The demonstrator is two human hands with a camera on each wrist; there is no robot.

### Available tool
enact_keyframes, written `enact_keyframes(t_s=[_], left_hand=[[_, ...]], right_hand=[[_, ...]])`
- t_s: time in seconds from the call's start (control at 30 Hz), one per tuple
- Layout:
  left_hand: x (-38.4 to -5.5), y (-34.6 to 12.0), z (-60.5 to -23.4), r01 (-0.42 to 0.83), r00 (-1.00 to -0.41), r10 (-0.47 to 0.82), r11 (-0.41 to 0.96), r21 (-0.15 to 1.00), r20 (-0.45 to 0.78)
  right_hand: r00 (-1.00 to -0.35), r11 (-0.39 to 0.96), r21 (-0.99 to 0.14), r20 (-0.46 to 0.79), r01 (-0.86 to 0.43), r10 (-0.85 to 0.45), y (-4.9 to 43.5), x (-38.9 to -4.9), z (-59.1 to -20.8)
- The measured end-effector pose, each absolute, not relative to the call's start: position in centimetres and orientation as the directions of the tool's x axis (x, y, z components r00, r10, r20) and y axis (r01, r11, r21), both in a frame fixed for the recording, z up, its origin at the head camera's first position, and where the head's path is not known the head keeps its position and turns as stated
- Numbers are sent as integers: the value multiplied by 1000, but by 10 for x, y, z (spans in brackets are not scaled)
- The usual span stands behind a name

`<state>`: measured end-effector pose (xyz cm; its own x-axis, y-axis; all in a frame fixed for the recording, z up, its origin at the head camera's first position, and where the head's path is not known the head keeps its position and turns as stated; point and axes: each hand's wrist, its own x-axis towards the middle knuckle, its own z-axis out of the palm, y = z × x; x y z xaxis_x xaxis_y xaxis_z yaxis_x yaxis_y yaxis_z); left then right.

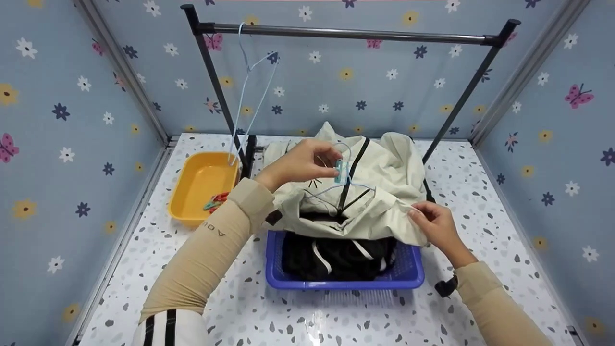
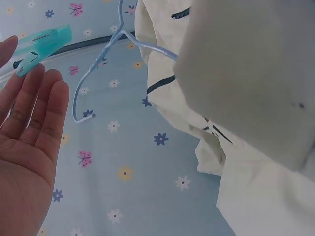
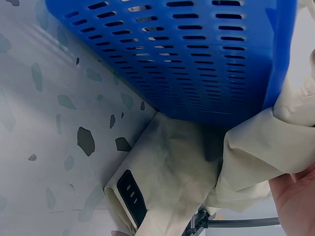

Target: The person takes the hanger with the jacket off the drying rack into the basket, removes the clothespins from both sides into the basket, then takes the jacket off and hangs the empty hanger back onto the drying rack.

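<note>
My left hand (image 1: 305,162) pinches a teal clothes peg (image 1: 339,169) between thumb and fingers. In the left wrist view the peg (image 2: 44,45) is held at the fingertips, apart from the cloth. A pale cream jacket (image 1: 394,166) with black zips lies over the laundry basket, its collar end toward me. Within its neck opening sits a light blue hanger (image 1: 358,184), one arm reaching toward the right shoulder; the left wrist view shows the other arm (image 2: 80,93) bare. My right hand (image 1: 439,228) grips the jacket's edge at the right; the right wrist view shows cream cloth (image 3: 268,147) beside those fingers.
The blue basket (image 1: 346,284) holds black clothing (image 1: 307,259) with white stripes. An orange tub (image 1: 197,180) at the left contains several coloured pegs (image 1: 215,202). Behind stands a dark rack with a crossbar (image 1: 346,33), where another light blue hanger (image 1: 245,79) hangs.
</note>
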<state>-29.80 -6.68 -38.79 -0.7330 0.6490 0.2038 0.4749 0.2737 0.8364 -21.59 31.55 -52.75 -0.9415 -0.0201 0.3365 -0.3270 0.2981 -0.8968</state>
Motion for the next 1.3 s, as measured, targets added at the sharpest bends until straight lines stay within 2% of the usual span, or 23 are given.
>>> enact_keyframes(t_s=[0.53, 1.3], left_hand=[[-292, -120, -398, 477, -794, 566, 356, 804, 220], [-282, -167, -432, 383, -873, 454, 410, 828, 179]], right_hand=[[-948, 310, -901, 317, -303, -4, 316, -216, -529], [-944, 290, -902, 329, -320, -19, 317, -216, -530]])
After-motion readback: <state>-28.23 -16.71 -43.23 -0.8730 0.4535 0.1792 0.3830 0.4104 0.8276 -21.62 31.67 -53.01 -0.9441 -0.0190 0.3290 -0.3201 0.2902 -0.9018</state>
